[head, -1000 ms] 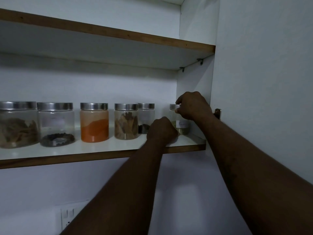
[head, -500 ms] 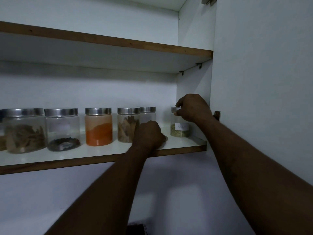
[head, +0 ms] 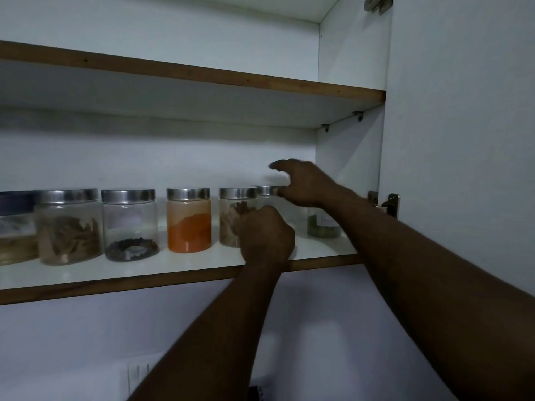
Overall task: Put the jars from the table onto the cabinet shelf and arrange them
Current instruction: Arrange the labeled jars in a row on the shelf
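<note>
Bare hands here, nothing fancy: my left grip and right grip are uncovered, forearms bare all the way down too.

Arms raised; left hand curled; right hand fingers spread.
</note>
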Action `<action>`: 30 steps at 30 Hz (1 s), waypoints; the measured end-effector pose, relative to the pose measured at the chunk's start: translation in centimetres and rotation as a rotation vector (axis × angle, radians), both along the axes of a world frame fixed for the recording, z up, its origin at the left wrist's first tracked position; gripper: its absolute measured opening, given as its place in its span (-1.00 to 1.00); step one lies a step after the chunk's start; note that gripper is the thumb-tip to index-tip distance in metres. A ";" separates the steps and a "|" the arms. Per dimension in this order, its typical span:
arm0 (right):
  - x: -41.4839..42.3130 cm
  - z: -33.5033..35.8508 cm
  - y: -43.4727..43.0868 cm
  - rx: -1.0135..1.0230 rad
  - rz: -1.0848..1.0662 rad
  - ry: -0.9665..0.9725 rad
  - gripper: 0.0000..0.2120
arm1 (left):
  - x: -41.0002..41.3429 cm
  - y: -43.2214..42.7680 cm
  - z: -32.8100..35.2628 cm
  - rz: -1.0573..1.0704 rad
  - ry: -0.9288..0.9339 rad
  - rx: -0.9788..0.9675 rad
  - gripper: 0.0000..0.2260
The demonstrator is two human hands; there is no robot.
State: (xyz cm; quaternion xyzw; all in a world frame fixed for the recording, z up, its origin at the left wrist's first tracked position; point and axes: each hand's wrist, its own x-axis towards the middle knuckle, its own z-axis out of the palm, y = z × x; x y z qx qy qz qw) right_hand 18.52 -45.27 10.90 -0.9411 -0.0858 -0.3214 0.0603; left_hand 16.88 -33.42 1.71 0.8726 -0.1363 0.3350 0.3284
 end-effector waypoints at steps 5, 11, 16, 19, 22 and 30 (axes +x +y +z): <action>3.1 -0.7 2.2 -0.124 -0.013 0.241 -0.33 | -0.1 0.3 0.2 0.031 0.045 -0.077 -0.79; 1.0 -0.5 0.4 -0.225 -0.015 0.101 -0.36 | 0.4 0.6 0.3 -0.010 0.114 -0.133 -0.36; -1.6 0.7 -0.7 -0.257 -0.038 0.025 -0.51 | 1.3 0.1 0.1 -0.245 0.195 -0.144 -0.11; -3.1 1.2 -1.7 -0.184 0.061 0.016 -0.66 | 1.6 0.0 0.3 -0.319 0.241 -0.170 -0.05; -4.0 0.8 -2.6 -0.057 0.133 0.025 -0.77 | 2.2 0.1 0.6 -0.316 0.304 -0.172 -0.09; -3.3 -0.9 -3.6 -0.015 0.075 -0.056 -0.71 | 3.4 0.1 1.0 -0.304 0.371 -0.204 -0.37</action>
